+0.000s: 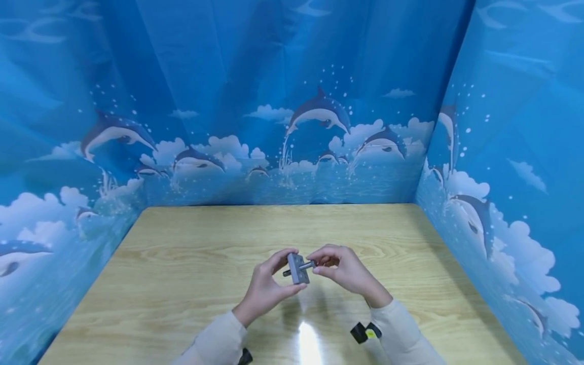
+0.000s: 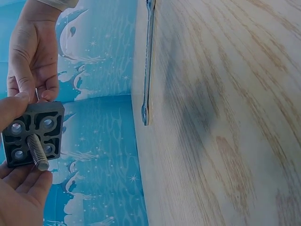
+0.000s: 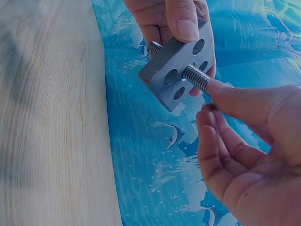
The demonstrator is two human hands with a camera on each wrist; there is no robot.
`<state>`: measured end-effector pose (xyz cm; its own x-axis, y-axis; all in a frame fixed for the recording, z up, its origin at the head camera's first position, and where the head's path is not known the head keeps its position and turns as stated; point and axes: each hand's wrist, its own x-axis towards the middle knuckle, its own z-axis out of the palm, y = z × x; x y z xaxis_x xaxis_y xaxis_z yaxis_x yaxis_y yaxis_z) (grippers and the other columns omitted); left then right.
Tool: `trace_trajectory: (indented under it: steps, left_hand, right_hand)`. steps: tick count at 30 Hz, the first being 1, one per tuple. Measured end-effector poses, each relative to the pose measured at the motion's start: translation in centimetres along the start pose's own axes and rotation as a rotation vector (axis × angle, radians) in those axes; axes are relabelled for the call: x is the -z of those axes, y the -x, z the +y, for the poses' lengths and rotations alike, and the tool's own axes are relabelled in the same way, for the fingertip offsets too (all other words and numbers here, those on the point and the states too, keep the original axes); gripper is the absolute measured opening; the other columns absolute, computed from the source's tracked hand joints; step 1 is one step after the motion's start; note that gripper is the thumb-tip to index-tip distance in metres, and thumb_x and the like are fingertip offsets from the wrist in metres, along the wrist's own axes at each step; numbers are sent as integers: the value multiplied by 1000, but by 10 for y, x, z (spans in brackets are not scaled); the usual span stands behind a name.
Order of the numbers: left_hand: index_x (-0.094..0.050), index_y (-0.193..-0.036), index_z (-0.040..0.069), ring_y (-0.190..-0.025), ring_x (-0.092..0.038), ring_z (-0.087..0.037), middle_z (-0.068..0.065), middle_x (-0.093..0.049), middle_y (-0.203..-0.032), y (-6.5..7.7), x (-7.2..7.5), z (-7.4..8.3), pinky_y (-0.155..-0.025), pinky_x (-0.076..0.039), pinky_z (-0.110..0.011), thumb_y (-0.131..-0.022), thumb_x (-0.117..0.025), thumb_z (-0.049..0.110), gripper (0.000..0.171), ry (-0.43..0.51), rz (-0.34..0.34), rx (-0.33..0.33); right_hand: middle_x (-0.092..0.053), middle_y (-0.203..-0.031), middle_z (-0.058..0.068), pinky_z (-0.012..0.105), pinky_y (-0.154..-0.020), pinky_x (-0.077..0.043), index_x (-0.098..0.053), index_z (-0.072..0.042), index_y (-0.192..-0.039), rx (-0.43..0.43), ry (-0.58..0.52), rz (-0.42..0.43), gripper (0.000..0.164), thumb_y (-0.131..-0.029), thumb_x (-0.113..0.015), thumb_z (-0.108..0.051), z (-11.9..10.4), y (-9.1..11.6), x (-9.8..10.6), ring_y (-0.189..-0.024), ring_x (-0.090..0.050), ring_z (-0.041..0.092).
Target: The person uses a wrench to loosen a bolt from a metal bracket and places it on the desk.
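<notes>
My left hand [image 1: 268, 287] holds a grey square plate [image 1: 295, 272] by its opposite edges, thumb on one side and fingers on the other. Holes sit near the plate's corners, and in the left wrist view its ribbed face [image 2: 32, 123] shows. A threaded bolt [image 3: 195, 77] runs through the plate's middle and sticks out on both sides. With thumb and fingertips, my right hand [image 1: 345, 269] pinches one end of that bolt, and the fingers hide this end. The bolt's other end [image 2: 37, 153] points free past the ribbed face. Both hands are raised above the table.
Beneath the hands is a wood-grain table [image 1: 205, 248]. Blue dolphin-print cloth [image 1: 219, 76] stands along its back and sides. In the left wrist view a long slim metal tool, like a wrench [image 2: 147, 70], lies near the table's edge.
</notes>
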<state>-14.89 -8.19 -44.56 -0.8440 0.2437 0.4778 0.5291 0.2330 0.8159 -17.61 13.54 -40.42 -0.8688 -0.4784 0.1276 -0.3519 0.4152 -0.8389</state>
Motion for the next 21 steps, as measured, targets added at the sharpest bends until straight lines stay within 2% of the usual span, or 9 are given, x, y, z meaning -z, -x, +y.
trace_trajectory:
  steps: [5,7,12,16,21]
  left_hand:
    - [-53,-131,5,-115,-60,-20,-12,-61,-127,-1,0,0,-101,-49,-37,-66,-87,12,73,8,2,-7]
    - [-53,-131,5,-116,-60,-20,-10,-61,-128,-1,0,1,-101,-49,-36,-67,-87,12,73,5,2,-3]
    - [-54,-131,10,-117,-59,-16,-2,-60,-129,-2,0,2,-102,-47,-30,-67,-87,12,72,-22,-6,16]
    - [-54,-131,9,-117,-59,-18,-5,-60,-129,-4,0,2,-102,-47,-31,-67,-87,12,72,-26,-6,15]
    - [-54,-129,3,-115,-60,-25,-14,-61,-127,-6,0,4,-102,-47,-36,-64,-87,3,73,-9,8,32]
  right_hand:
    - [-67,-98,7,26,-73,-56,-64,-3,-118,-24,-1,-10,30,-93,-64,-18,0,0,0,-84,-62,18]
    - [-67,-92,7,27,-69,-56,-67,-4,-111,-59,-10,-4,28,-95,-60,-27,-1,-1,0,-80,-61,20]
    - [-64,-74,7,31,-60,-55,-69,-7,-83,-150,-9,-5,42,-97,-53,-42,-4,-3,0,-68,-60,22]
    - [-64,-71,5,32,-58,-55,-71,-7,-85,-155,-3,-20,39,-95,-57,-41,-5,-5,1,-64,-58,18]
    - [-69,-86,5,28,-66,-56,-72,-7,-102,-101,-6,5,24,-90,-68,-27,-5,-6,2,-75,-61,17]
